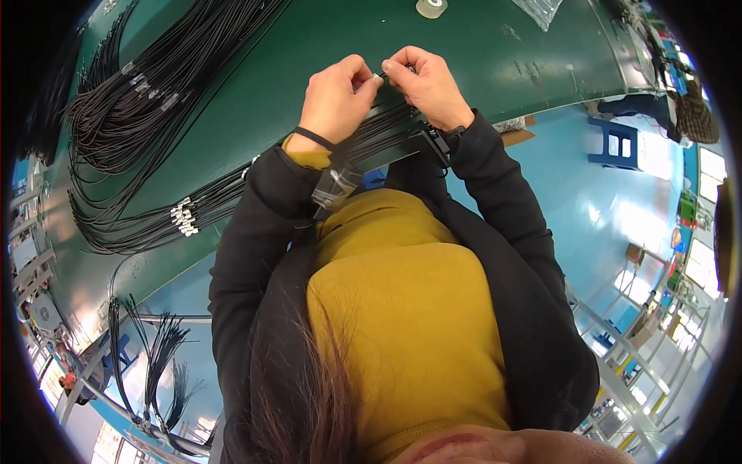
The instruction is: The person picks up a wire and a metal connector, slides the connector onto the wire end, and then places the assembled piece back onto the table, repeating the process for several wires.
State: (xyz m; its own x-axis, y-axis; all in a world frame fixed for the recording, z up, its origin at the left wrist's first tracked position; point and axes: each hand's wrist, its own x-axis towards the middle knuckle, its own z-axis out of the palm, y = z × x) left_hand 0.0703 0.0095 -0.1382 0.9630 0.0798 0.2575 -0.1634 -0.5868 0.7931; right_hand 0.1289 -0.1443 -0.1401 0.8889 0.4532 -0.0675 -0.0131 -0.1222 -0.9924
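My left hand (334,99) and my right hand (430,87) meet over the green table, both closed in a pinch with fingertips almost touching. A thin black cable (382,75) runs between them, with a small whitish piece at the left fingertips. Most of what lies inside the fingers is hidden. Below my hands and forearms, a row of black cables (379,131) stretches along the near table edge. White tags or connectors (184,217) sit in a cluster on that row to the left.
A large bundle of black cables (193,54) covers the table's left side. A tape roll (431,8) and a clear plastic bag (539,11) lie at the back. More black wires (158,348) hang off a metal rail at lower left. A blue stool (614,145) stands on the right.
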